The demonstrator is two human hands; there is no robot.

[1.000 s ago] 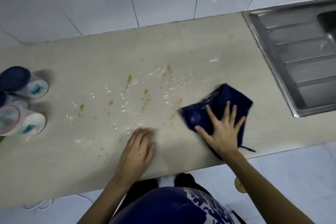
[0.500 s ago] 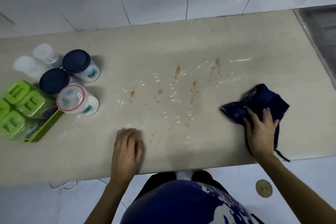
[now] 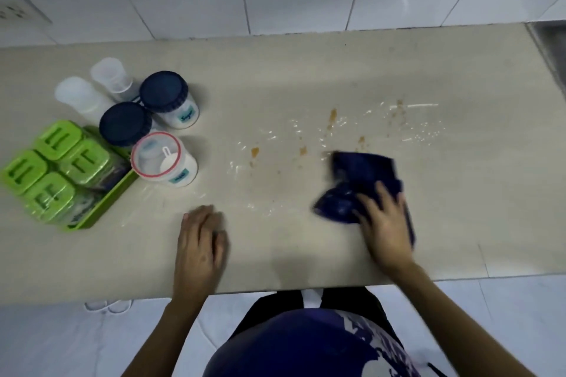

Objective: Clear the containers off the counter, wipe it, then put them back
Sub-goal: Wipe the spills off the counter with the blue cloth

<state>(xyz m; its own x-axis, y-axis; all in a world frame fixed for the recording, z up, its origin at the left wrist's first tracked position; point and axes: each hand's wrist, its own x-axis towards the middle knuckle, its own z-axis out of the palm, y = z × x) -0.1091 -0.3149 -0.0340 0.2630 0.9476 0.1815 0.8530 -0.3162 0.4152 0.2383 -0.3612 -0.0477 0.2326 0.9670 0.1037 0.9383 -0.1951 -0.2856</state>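
Your left hand [image 3: 200,242] lies palm down on the tabletop [image 3: 306,70], fingers curled loosely together and pointing away from you, forearm running straight back to your body. Your right hand [image 3: 387,223] presses flat with fingers spread, angled up and to the left, its outline blurred; the right forearm slants in from the lower right.
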